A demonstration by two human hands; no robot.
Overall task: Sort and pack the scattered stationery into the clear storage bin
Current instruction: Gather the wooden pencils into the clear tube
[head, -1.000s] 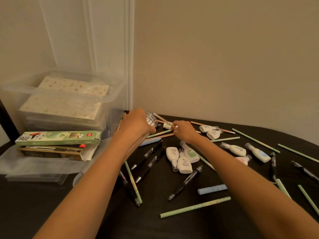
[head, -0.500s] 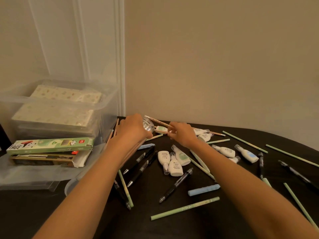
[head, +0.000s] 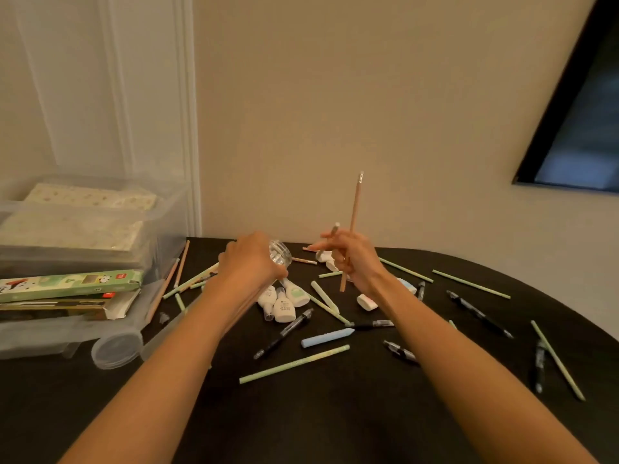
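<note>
My right hand (head: 355, 262) grips a tan wooden pencil (head: 354, 216) held upright, eraser end up, and a second grey pencil (head: 330, 236) sticks out between its fingers. My left hand (head: 249, 261) holds a small clear round container (head: 280, 252) tipped on its side above the black table (head: 301, 413). Below the hands lie white correction-tape dispensers (head: 284, 308), green pencils (head: 294, 363), black pens (head: 284, 333) and a blue eraser stick (head: 326, 337). The clear storage bin (head: 100, 236) stands at the left with patterned notebooks inside.
A green pencil box (head: 70, 284) lies on another box over a clear lid (head: 50, 333) in front of the bin. A clear tube (head: 115, 346) lies beside it. More pens and green pencils (head: 470, 284) are scattered to the right. A dark screen (head: 576, 128) hangs at upper right.
My right hand lifted the tan pencil off the table and turned it upright. The left hand stayed on the clear container. The view tilted upward.
</note>
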